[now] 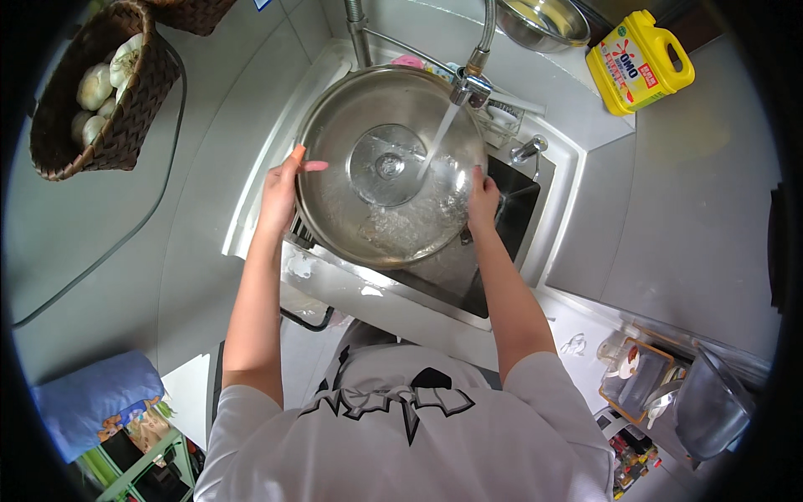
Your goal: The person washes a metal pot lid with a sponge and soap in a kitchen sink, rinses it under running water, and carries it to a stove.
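A wide, round stainless-steel basin [332, 213] is held over the sink by both hands. At its centre is a smooth round disc with a small ring in the middle; whether it is glass or metal, I cannot tell. My left hand [283, 185] grips the rim at the left, thumb over the edge. On the opposite side, my right hand [483, 199] has hold of the rim, its fingers mostly hidden underneath. Water runs from the metal faucet [470, 86] into the basin, and ripples spread over its lower right part.
The dark sink bowl [511, 207] shows beneath, with a small tap [528, 150] behind. A yellow OMO detergent jug [640, 63] and a metal bowl [544, 25] stand at the back right. A woven basket [135, 119] of garlic sits at left, near a grey cable [141, 223].
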`<state>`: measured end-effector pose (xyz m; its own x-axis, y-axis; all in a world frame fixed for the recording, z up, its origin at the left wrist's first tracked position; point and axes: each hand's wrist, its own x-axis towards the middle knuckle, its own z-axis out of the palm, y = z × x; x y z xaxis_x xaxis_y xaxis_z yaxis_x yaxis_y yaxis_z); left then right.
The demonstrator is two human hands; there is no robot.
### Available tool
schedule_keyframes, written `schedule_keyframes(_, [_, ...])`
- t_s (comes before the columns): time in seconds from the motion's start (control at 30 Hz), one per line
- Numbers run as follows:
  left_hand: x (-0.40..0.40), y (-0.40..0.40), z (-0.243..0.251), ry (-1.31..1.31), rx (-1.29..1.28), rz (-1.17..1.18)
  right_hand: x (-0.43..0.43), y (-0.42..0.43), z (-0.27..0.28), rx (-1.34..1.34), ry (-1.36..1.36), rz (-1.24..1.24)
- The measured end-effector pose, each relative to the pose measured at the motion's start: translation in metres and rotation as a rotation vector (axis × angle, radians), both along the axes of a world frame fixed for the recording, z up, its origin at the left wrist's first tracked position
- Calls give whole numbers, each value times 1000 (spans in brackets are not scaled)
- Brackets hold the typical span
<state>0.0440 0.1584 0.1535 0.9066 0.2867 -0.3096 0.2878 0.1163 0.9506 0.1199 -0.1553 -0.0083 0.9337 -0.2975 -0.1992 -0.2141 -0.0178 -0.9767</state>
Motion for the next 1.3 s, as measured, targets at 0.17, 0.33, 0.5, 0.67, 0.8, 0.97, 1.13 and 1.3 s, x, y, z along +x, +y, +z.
schedule_keyframes(0.17, [2,7,40,-174,433,71,8,45,-32,-106,10,105])
schedule_keyframes(0.33, [-8,-16,92,-60,679,207,-2,81,-3,-314,155,468])
schedule_keyframes(0.5, [-14,-20,104,-111,695,252,34,136,32,-472,-72,444])
schedule_keyframes(0.67, [-20,-10,114,-172,689,238,120,177,71,-324,-200,262])
schedule_keyframes(0.8, [-38,7,120,-243,613,258,135,190,89,-330,-105,313])
schedule_keyframes(0.97, [-48,15,121,-349,589,180,112,154,67,-187,-119,501])
schedule_keyframes(1.13, [-44,31,105,-321,504,263,24,69,63,475,277,598])
schedule_keyframes(1.3, [-27,30,63,-220,343,276,-31,6,68,437,205,595])
